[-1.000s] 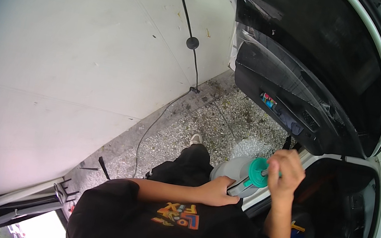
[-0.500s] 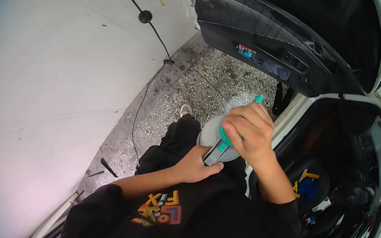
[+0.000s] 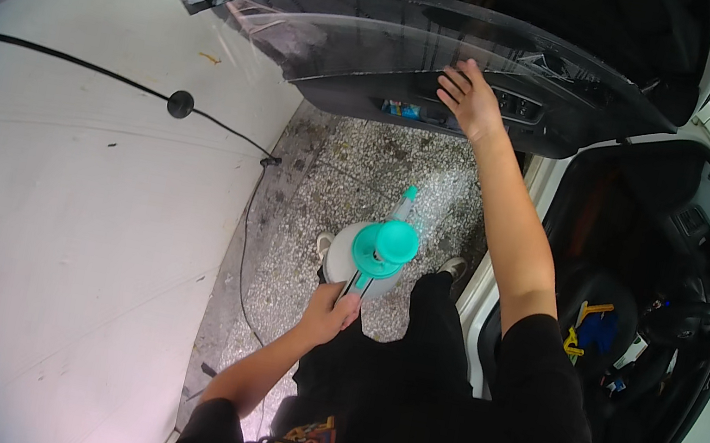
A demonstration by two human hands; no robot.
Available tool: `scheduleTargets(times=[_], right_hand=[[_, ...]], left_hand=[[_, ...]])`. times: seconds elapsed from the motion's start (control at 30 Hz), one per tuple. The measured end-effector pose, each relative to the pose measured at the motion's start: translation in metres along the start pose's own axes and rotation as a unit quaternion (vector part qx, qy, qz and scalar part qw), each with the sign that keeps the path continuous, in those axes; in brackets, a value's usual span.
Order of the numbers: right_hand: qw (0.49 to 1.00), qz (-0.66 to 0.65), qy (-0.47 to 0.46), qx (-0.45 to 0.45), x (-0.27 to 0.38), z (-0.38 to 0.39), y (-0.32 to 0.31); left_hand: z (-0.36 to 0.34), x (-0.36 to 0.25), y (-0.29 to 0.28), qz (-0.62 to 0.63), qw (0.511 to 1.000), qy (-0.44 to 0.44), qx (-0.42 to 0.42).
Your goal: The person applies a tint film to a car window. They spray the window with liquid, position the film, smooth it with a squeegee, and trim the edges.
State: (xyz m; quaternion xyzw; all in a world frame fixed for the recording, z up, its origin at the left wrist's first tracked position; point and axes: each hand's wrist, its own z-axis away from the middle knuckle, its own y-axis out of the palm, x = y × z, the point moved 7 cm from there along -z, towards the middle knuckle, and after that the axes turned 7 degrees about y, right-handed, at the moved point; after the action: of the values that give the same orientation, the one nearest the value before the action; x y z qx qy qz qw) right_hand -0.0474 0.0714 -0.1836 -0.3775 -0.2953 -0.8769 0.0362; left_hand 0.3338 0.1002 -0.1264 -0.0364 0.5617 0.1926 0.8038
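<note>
My left hand [image 3: 330, 311] is closed round the handle of a white pump sprayer [image 3: 334, 260] with a teal top and nozzle, held low in front of my legs. Raised ahead of me, my right hand [image 3: 471, 100] is open, fingers apart, at the inner panel of the open car door [image 3: 337, 101], just below a sheet of clear film [image 3: 293, 28] lying across it. Whether the fingertips touch film or panel, I cannot tell. Blue packets [image 3: 402, 109] sit in the door pocket.
A white wall [image 3: 59, 247] is on my left, with a dark cable [image 3: 63, 55] along it. Speckled flooring [image 3: 349, 145] lies below. On my right are the car sill [image 3: 548, 193], seat [image 3: 592, 294] with blue-and-yellow items [image 3: 595, 332], and steering wheel [image 3: 686, 319].
My right hand has left the sprayer's top and risen to the door panel, opening. The view has turned, bringing the door squarely ahead; my left hand still holds the sprayer.
</note>
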Motion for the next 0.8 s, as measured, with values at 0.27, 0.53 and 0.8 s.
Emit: scheduleTargets(times=[0.27, 0.53, 0.8], right_hand=[[0.966, 0.067, -0.248, 0.029, 0.055, 0.079, 0.015], [0.923, 0.055, -0.34, 0.172, 0.154, 0.168, 0.068], [0.879, 0.031, -0.425, 0.214, 0.209, 0.178, 0.087]], left_hand=[[-0.06, 0.038, 0.001, 0.008, 0.992, 0.101, -0.076], [-0.142, -0.01, 0.045, -0.001, 0.973, 0.22, -0.069], [-0.164, -0.095, 0.048, 0.065, 0.959, 0.261, -0.088]])
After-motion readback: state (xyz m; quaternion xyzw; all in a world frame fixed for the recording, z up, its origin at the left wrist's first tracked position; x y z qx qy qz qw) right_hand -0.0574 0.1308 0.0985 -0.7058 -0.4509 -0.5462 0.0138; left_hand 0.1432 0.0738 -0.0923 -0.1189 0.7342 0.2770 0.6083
